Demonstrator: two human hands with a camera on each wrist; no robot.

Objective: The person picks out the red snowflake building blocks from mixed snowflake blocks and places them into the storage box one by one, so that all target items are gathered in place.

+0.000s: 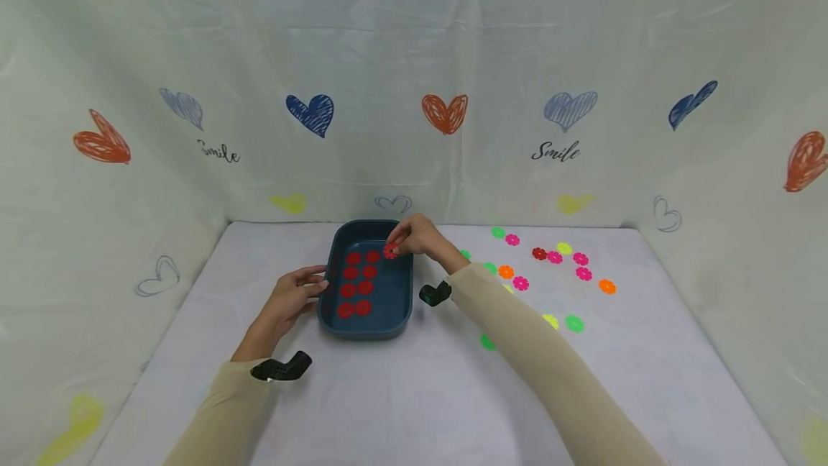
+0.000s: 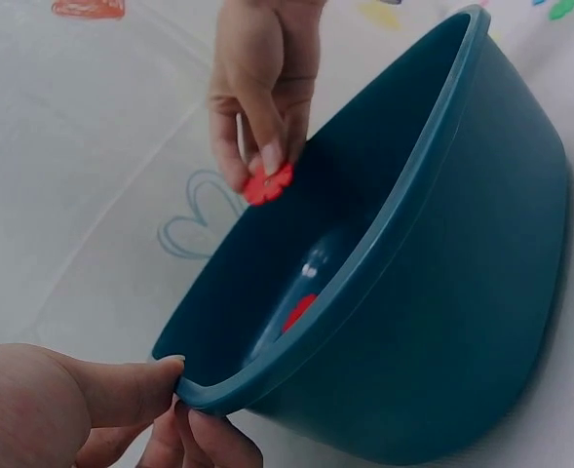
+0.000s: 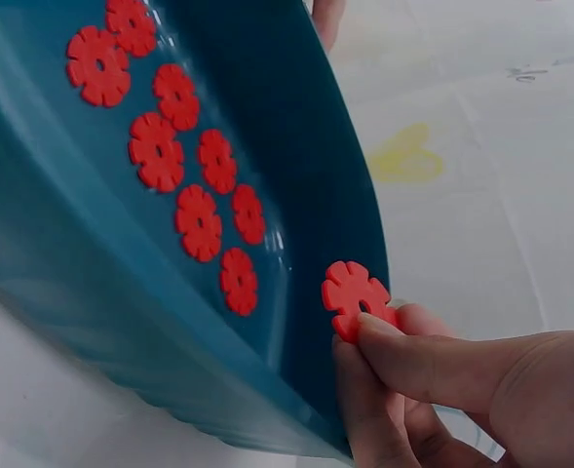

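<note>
A deep blue-teal plastic tray point(image 1: 392, 300) stands on the table, long side pointing away from me. Several red notched discs point(image 1: 349, 273), flower-shaped with a centre hole, lie flat on its floor in two columns. My left hand point(image 1: 289, 298) holds the tray's left rim, thumb on the edge and fingers against the outer wall point(image 2: 442, 283). Over the tray's far right part, my right hand point(image 1: 419, 234) pinches another red notched disc point(image 3: 355, 294) between thumb and fingers. That disc is tilted and above the tray floor.
To the right of the tray, loose notched discs lie scattered on the table point(image 1: 388, 401): green point(image 1: 574, 323), orange point(image 1: 606, 286), pink point(image 1: 583, 274), yellow point(image 1: 564, 248) and one dark red point(image 1: 540, 254). A white curtain point(image 1: 382, 42) printed with hearts hangs behind the table and along its sides.
</note>
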